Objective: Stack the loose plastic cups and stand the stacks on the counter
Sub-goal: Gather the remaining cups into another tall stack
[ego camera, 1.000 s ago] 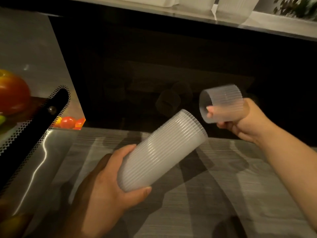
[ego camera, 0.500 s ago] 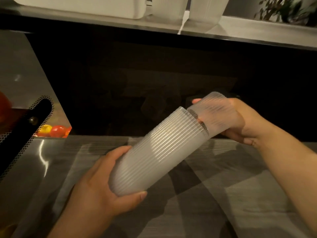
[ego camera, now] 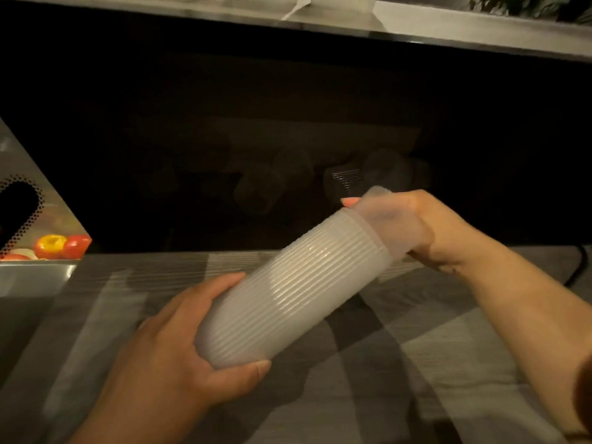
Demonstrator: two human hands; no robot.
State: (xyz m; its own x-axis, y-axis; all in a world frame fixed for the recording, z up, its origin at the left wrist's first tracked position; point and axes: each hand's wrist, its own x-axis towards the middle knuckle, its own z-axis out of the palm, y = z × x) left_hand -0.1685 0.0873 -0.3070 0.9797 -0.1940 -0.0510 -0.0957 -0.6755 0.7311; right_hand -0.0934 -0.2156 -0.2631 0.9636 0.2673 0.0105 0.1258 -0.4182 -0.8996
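stack: ribbed translucent cup stack [ego camera: 298,296] held tilted in mid-air above the table [ego camera: 416,363], closed end low-left, open end up-right; not standing yet
left grip: left hand [ego camera: 179,357] clamped round the stack's lower end, thumb underneath, fingers over the top
right grip: right hand [ego camera: 426,229] wrapped round the loose cup [ego camera: 381,219], pressing it into the stack's open end; cup looks part-way in, a band of it showing past the rim
risk 1: cup going in skewed. Right hand covers most of it, so alignment can't be checked; a cocked cup would jam or crease the thin wall
risk 2: push load goes straight down the stack axis into the left hand. If that hold slackens, the stack slides out backwards onto the table
risk 3: tall, light stack; likely tippy once stood up, more so if the top cup sits crooked
risk 4: more cups [ego camera: 256,190] lie in the dark recess behind, barely visible; easy to miss or knock
surface: grey streaked table top, hard shadow bands across it; a dark cable [ego camera: 576,267] at right edge
room: dim, light from above; pale shelf [ego camera: 448,24] across the top; metal tray [ego camera: 35,274] with red and yellow produce [ego camera: 61,246] at left
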